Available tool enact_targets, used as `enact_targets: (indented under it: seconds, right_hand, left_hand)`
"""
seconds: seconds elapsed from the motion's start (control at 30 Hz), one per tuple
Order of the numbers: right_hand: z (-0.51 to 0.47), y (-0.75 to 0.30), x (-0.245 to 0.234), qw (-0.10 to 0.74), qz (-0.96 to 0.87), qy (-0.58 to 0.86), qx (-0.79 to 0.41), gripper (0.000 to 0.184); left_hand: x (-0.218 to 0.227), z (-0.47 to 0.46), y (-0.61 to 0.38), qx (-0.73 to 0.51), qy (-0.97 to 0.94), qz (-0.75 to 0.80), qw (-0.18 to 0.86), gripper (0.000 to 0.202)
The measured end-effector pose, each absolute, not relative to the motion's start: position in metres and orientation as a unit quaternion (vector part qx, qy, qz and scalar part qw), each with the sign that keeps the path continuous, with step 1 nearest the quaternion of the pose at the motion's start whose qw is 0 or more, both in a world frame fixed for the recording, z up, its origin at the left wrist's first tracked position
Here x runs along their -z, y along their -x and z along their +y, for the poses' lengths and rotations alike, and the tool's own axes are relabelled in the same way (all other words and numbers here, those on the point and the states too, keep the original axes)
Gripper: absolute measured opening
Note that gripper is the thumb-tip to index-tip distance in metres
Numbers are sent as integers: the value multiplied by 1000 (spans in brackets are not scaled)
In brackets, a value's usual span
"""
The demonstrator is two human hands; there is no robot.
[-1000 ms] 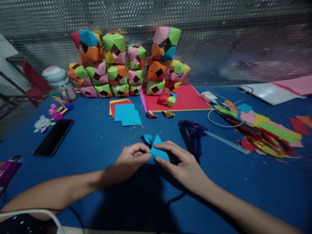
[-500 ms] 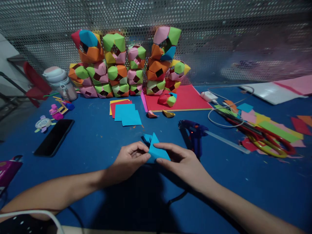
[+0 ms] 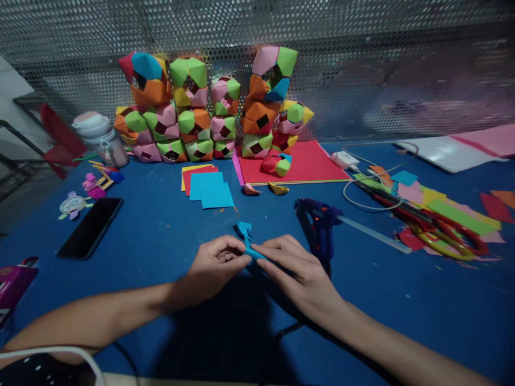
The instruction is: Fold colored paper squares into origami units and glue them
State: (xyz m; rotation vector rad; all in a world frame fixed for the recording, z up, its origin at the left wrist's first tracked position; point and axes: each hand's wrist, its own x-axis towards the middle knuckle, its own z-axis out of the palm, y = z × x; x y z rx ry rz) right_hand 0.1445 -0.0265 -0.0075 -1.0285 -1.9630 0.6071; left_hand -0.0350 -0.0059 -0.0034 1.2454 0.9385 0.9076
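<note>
Between my fingertips is a folded piece of blue paper [image 3: 256, 254], now a narrow strip low over the table. My left hand [image 3: 219, 264] pinches its left end between thumb and fingers. On the other end, my right hand [image 3: 300, 268] presses with thumb and fingertips. Just beyond them lies a small folded blue paper piece [image 3: 243, 229] with a fringed look; whether it touches the held paper I cannot tell. A blue glue gun [image 3: 322, 225] with a glue stick in its back sits right of my right hand. Blue paper squares [image 3: 217, 194] lie farther off.
Folded paper balls [image 3: 195, 123] in several colours stand stacked along a perforated metal panel [image 3: 341, 69]. Red sheets [image 3: 314, 161] lie before them. Scissors [image 3: 446, 236], paper scraps and a white cable are at right; a phone [image 3: 90, 228], small toys and a jar [image 3: 98, 136] at left.
The blue paper has gone from a broad pointed triangle to a narrow strip between my hands. My right fingers have drawn in closer to my left ones.
</note>
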Motion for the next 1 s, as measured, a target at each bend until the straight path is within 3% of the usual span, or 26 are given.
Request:
enact_targets:
  seconds: [0.27,0.43,0.57,0.7,1.0]
  right_hand:
    - [-25,-143,5,427,-741,421,-303,22]
    - [-24,-143,5,432,-712,439,-336,24]
    - [-20,-143,3,455,-590,521,-417,30]
    - [-18,-144,-1,380,-553,522,-527,29]
    - [-23,-143,-2,365,-593,568,-438,34]
  left_hand:
    - [3,-8,33,-404,-516,447,608,24]
    - [2,-8,33,-413,-526,442,598,22]
    - [2,-8,34,-416,-533,445,588,20]
    - [4,-8,34,-388,-537,459,592,19]
    - [2,-12,35,-295,-613,390,621,33]
